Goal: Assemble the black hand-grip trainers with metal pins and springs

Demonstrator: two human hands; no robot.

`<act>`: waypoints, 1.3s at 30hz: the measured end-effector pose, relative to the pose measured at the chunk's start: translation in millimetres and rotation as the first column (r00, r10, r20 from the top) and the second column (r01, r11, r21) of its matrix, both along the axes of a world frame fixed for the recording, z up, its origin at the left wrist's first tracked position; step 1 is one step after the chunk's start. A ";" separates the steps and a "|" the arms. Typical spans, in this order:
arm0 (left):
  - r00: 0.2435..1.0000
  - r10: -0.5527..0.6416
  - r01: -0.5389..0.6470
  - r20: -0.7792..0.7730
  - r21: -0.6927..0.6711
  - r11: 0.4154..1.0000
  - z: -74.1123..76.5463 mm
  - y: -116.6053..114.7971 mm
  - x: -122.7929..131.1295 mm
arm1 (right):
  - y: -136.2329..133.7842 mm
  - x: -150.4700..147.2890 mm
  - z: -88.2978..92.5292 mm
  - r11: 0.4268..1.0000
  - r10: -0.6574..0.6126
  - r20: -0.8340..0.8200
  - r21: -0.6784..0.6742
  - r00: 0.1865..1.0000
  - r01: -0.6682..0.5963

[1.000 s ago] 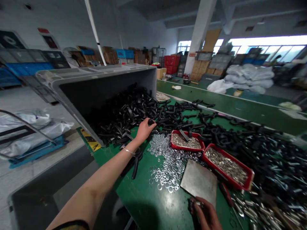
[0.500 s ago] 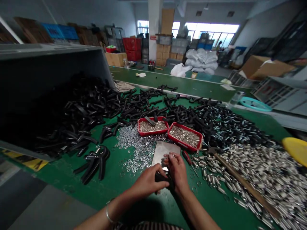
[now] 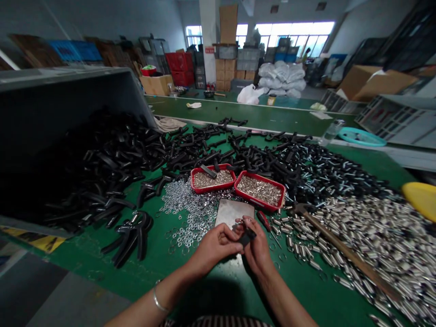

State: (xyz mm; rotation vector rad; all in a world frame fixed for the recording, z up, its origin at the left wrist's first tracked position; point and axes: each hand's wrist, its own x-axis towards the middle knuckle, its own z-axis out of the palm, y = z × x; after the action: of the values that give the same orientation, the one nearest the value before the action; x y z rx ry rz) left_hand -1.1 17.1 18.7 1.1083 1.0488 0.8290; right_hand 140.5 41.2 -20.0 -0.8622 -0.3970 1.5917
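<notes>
Just on the near side of the metal plate [image 3: 233,211], a small black part [image 3: 248,236] is pinched between both hands.
Fingers [image 3: 232,237] of the left hand [image 3: 213,247] close on its left end, and those of the right hand [image 3: 259,250] clamp its right end, so the part lies between the two sets of fingertips, over the green desk [image 3: 218,290]. Left of the plate spreads a scatter of silver washers [image 3: 190,213]. Beyond it stand two red trays [image 3: 260,190]. To its right lie a red-handled screwdriver [image 3: 264,221] and a hammer [image 3: 340,254].
</notes>
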 end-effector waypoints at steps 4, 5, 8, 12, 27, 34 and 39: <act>0.935 -0.069 0.148 -0.347 0.206 0.967 -21.4 -18.7 14.8 | 4.6 -5.5 -4.9 0.999 -0.025 0.047 -0.022 0.999 0.026; 0.926 -0.049 0.154 -0.375 0.256 0.954 -22.3 -20.7 15.8 | 6.1 -5.4 -5.1 1.000 -0.030 0.098 -0.004 0.995 0.030; 0.958 -0.050 0.129 -0.284 0.266 0.955 -16.5 -11.8 8.4 | 9.3 1.9 -5.1 0.997 -0.047 0.294 0.065 0.955 0.029; 1.000 -0.020 0.020 -0.025 0.024 1.000 -12.7 22.9 -11.3 | 11.6 18.0 -6.4 0.995 -0.003 0.431 0.091 0.903 -0.040; 0.965 0.116 -0.076 0.237 -0.171 0.982 -37.8 55.5 7.1 | 20.1 2.6 2.4 0.989 -0.070 0.520 0.145 0.852 -0.006; 0.867 -0.259 0.369 0.426 -0.197 0.908 -18.9 33.6 2.8 | 28.5 11.2 17.7 0.924 0.349 0.419 -0.008 0.838 -0.381; 0.955 0.057 0.001 0.291 -0.196 0.981 -19.3 42.6 -0.1 | 13.2 46.2 17.4 0.900 0.244 0.767 0.049 0.593 -0.433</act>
State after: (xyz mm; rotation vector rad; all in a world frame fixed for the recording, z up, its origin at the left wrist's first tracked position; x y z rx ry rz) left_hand -1.3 59.7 -0.6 0.7775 0.8739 0.8655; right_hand 186.8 54.3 -2.6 -1.3000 -1.4024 1.4109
